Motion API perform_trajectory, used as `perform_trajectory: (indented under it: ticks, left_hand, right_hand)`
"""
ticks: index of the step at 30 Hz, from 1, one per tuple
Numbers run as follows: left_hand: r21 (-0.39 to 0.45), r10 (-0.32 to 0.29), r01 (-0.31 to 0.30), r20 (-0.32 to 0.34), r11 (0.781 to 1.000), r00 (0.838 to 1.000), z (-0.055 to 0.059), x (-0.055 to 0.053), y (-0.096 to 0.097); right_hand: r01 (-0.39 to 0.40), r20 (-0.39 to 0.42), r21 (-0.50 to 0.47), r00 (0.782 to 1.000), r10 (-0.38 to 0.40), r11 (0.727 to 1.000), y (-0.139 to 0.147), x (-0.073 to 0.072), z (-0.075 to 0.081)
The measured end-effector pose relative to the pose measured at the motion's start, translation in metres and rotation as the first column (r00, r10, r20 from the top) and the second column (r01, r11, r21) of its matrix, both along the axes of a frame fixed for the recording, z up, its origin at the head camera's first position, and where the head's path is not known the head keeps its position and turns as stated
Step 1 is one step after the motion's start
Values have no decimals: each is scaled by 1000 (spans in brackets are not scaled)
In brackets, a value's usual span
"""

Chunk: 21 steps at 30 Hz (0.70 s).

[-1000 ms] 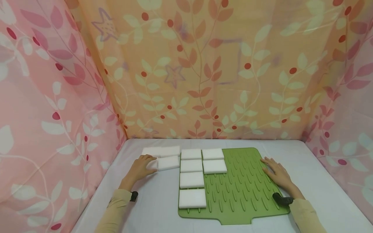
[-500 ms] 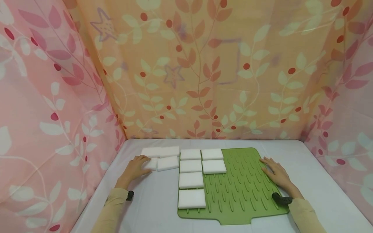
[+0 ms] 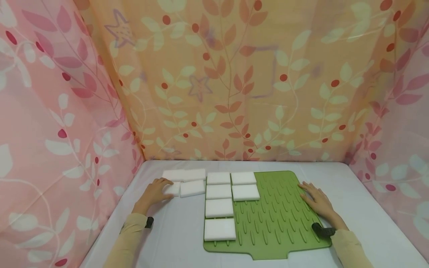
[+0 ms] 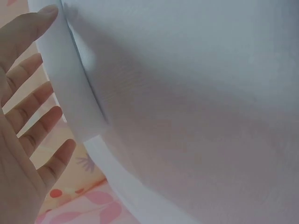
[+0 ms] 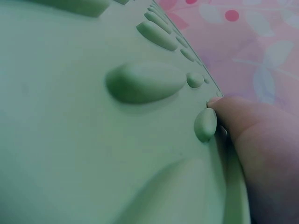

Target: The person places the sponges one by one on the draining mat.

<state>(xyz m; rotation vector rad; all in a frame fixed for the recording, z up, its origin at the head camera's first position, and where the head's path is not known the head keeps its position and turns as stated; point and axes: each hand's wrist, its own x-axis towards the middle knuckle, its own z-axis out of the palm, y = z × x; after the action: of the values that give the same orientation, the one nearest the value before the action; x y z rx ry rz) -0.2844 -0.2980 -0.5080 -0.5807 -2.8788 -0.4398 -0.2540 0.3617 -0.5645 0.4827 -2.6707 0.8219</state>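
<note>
Left fingers: A white block (image 3: 173, 189) lying on the bench (image 3: 177, 234) is pinched by the left hand (image 3: 153, 192), its near face met by the thumb and its far edge by the other fingers, as is seen from the left wrist.
Right fingers: No block is held by the right hand (image 3: 316, 200); its fingers are extended and rested along the right edge of the green mat (image 3: 278, 219).
Beside the grip: A loose block (image 3: 192, 188) is set just right of the held one, slightly askew, and a back pair (image 3: 184, 174) is lined up side by side behind them.
On the mat: Six blocks are laid flat, four in the left column (image 3: 219, 207) and two in the second column (image 3: 245, 185), with raised oval ridges left exposed to their right.
Wrists: A black device is worn below each beige sleeve (image 3: 125, 238).
Surround: The bench is enclosed by leaf-patterned curtains (image 3: 214, 111), pink at the sides and orange behind.
</note>
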Motion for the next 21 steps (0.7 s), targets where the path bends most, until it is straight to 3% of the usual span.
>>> perform_trajectory:
  ticks: [8,21]
  left_hand:
    - [13,11,-11,43,1000,999,4,2,1]
    - [-26,12,-11,50,1000,999,6,-2,-2]
  right_hand:
    - [0,-4,6,1000,0,1000,-1,-1,0]
    - [9,1,3,1000,-9,1000,-1,0,0]
